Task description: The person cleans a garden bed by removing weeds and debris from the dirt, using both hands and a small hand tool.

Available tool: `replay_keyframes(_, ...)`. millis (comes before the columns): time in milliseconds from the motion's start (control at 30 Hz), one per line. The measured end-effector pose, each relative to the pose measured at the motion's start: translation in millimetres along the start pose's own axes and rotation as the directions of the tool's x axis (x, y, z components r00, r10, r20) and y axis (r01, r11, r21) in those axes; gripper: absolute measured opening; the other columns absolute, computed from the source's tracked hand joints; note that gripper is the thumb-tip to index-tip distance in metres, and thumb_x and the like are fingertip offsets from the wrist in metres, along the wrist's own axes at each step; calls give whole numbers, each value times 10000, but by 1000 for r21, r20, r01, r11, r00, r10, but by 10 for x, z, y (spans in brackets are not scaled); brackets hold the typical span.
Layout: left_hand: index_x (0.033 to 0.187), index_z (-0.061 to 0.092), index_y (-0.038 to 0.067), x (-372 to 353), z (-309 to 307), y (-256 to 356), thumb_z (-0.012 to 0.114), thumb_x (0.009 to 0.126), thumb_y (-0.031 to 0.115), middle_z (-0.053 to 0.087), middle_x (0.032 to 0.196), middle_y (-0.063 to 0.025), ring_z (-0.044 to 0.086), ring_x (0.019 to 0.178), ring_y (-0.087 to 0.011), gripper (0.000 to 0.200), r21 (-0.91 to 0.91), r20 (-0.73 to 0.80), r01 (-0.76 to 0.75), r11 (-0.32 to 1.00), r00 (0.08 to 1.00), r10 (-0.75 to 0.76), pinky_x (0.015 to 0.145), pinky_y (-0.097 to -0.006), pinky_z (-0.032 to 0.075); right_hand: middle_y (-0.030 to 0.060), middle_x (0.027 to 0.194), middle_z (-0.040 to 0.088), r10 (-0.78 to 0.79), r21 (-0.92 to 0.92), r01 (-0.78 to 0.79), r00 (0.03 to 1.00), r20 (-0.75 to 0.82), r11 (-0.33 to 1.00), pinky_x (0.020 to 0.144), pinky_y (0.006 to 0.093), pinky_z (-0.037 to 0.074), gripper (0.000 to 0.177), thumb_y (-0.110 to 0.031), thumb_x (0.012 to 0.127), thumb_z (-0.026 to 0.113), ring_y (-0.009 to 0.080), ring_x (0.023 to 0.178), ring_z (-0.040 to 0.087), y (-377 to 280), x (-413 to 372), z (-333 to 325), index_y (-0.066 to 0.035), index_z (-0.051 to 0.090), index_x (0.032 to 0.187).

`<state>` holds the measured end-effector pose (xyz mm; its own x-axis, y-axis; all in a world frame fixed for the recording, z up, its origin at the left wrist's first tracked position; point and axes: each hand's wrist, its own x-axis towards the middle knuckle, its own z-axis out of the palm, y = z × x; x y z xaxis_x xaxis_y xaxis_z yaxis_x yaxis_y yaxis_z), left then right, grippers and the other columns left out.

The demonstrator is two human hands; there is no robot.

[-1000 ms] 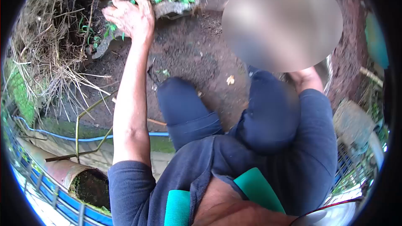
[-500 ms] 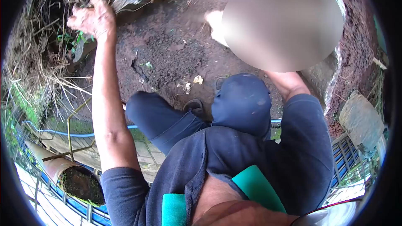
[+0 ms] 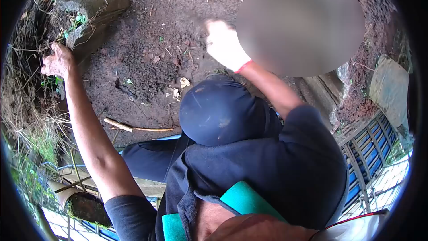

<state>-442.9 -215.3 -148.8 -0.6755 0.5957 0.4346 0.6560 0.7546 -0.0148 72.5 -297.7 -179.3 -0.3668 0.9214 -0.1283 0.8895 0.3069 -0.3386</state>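
My left hand (image 3: 59, 61) is bare and reaches to the far left, beside the lower end of a grey, wavy-edged slab (image 3: 91, 29) and against dry grass. Its fingers are bent and apart, with nothing visible between them. My right hand (image 3: 226, 44) wears a white glove with a red cuff and is held over the brown soil (image 3: 147, 35). The gloved fingers look closed; a dark smear of motion lies just past them, so what they hold cannot be made out. Small green leaves (image 3: 80, 19) grow by the slab.
Dry grass and roots (image 3: 26, 85) line the left bank. A broken stick (image 3: 133, 128) and pale leaf scraps (image 3: 184, 82) lie near my knee (image 3: 218, 111). At right stand a flat stone slab (image 3: 388, 87) and a slatted fence (image 3: 370, 151). A grey oval blur hides the upper right.
My body and view have shifted. My left hand now sits lower along the slab edge. The gloved right hand has come out from behind the blur, and the stick has come into view.
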Motion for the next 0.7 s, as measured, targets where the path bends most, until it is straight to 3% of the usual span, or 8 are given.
replay_keyframes(100,1130,579,-188,55,18,9,585,829,603,524,1121,-389,547,1068,-440,846,25,42,-4,1000,999,3,917,-483,476,153,843,603,457,-117,-487,863,-214,865,590,395,556,231,-178,831,579,278,754,664,616,-85,-108,-21,568,1000)
replay_keyframes(133,1120,573,-196,44,-3,21,594,823,603,522,1114,-396,545,1069,-431,853,1,41,-29,1000,999,29,910,-477,480,147,842,605,335,-106,-397,867,-369,912,593,396,560,211,-182,851,561,290,707,659,864,-96,-26,-17,563,982)
replay_keyframes(267,1088,604,-163,211,173,-62,542,856,589,575,1103,-345,561,1024,-389,789,90,43,-60,994,997,57,875,-465,451,194,918,630,115,-6,-115,986,121,993,636,450,552,302,-184,836,558,336,828,670,413,-454,-31,-38,579,1099)
replay_keyframes(300,1078,608,-156,258,203,-69,533,871,572,592,1089,-321,568,1001,-361,761,162,81,-114,980,992,101,833,-451,447,182,956,626,39,18,-38,997,-65,999,662,440,554,356,-193,846,543,320,873,663,367,-734,87,-55,571,1174)
replay_keyframes(500,1026,696,72,231,29,10,501,933,519,638,985,-218,579,989,-303,497,354,107,-260,898,965,238,829,-400,433,219,1131,585,501,-38,-532,817,-285,846,793,469,553,487,-196,878,540,364,966,637,845,-1428,300,24,483,1308)
replay_keyframes(567,1007,718,179,246,159,-93,543,945,429,660,969,-183,602,939,-304,312,335,-52,-255,907,956,288,837,-397,422,231,1119,588,584,-74,-592,805,-100,803,808,457,568,430,-237,883,541,392,993,646,515,-1133,391,32,507,1217)
replay_keyframes(633,997,678,53,-8,170,-191,701,879,394,641,968,-174,612,775,-306,362,-192,-391,-197,961,914,109,837,-436,480,247,1067,600,475,32,-474,880,-26,880,785,447,579,361,-249,882,545,403,971,660,83,-847,359,13,528,1129)
replay_keyframes(700,1115,581,-17,-643,55,-379,635,935,403,613,976,-164,607,779,-339,460,-90,-574,-417,904,764,295,769,-478,526,252,1025,607,398,130,-447,871,289,885,774,434,582,332,-246,887,541,395,992,657,-280,-602,315,8,533,1101)
